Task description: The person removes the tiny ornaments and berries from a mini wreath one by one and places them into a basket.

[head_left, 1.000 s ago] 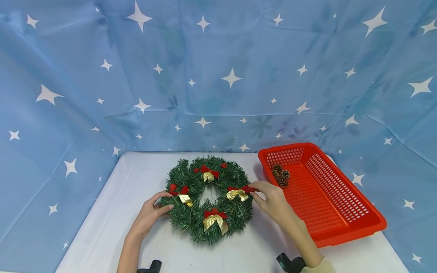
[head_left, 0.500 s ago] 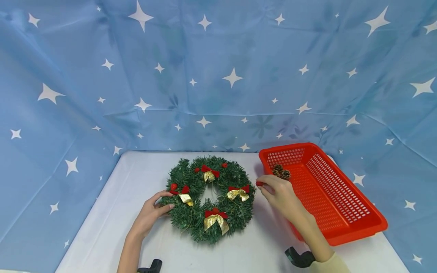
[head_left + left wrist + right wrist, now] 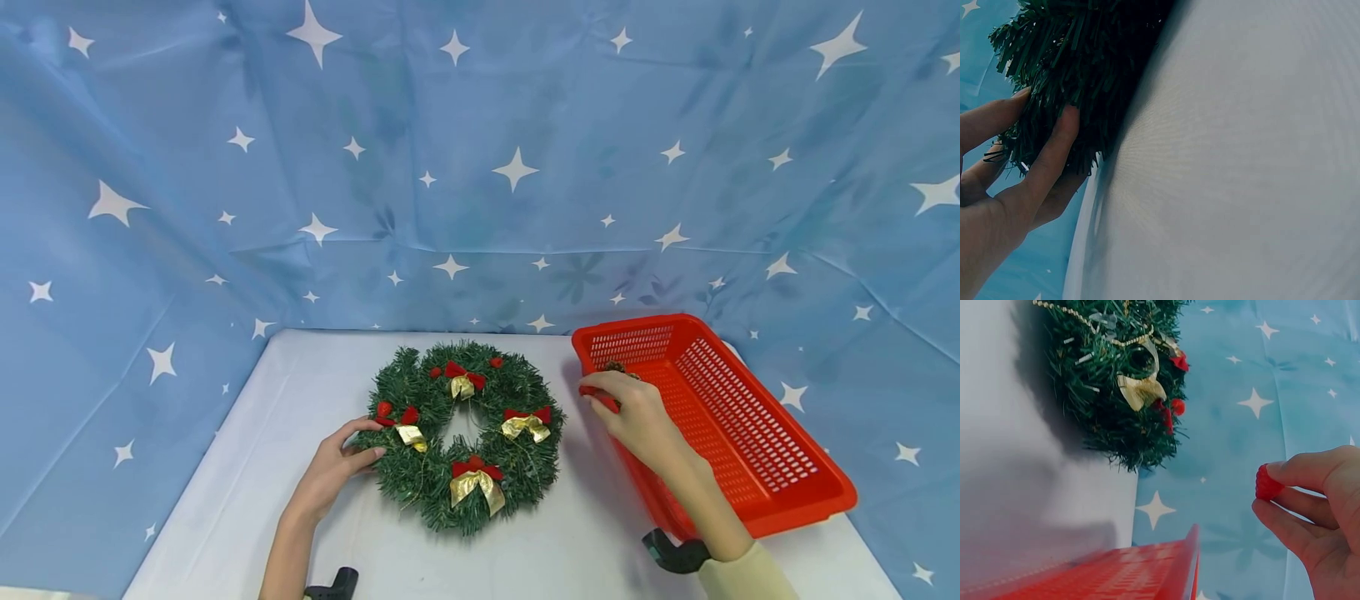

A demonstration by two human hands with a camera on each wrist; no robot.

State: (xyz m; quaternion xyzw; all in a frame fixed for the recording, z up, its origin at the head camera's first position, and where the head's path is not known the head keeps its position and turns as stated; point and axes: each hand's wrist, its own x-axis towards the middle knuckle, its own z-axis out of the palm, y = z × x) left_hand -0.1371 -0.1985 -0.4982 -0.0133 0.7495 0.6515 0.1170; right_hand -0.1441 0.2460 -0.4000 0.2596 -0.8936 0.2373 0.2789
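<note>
A green wreath [image 3: 467,500] with red and gold bows lies on the white table. The left hand [image 3: 333,467] grips its left edge, thumb and fingers around the greenery; the left wrist view shows the fingertips pressed into the dark green wreath [image 3: 1079,69]. Between thumb and fingertips the right hand [image 3: 637,417] pinches a small red berry [image 3: 1266,483], raised over the near-left rim of the red basket [image 3: 795,512]. The right wrist view shows the berry apart from the wreath.
Pine cones [image 3: 615,367] in the basket are partly hidden behind the right hand. A blue cloth with white stars [image 3: 515,170] hangs behind the white table [image 3: 300,375]. The basket stands at the table's right.
The right hand has left the wreath's right edge and moved right to the basket's rim with the red berry. The left hand has stayed on the wreath.
</note>
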